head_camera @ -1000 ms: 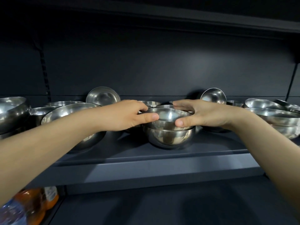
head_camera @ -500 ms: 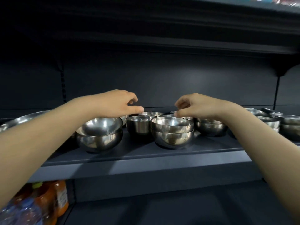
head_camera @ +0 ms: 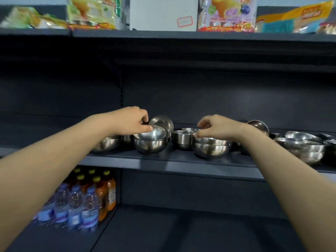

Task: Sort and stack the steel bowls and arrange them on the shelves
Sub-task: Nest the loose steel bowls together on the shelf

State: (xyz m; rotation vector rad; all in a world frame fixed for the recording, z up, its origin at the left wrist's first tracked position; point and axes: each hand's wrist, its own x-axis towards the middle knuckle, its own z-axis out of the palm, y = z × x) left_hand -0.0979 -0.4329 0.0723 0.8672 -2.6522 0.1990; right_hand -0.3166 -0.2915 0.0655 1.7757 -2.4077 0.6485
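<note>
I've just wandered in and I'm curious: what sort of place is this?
Most likely a shop aisle: dark display shelving, many steel bowls, bottled drinks below and packaged snacks on top.

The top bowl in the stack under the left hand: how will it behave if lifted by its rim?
The top bowl is polished steel, so probably stiff but slippery where the left hand pinches its rim. It sits tilted in the lower bowl, so it should lift free easily. Its round bottom would likely rock if set down alone.
</note>
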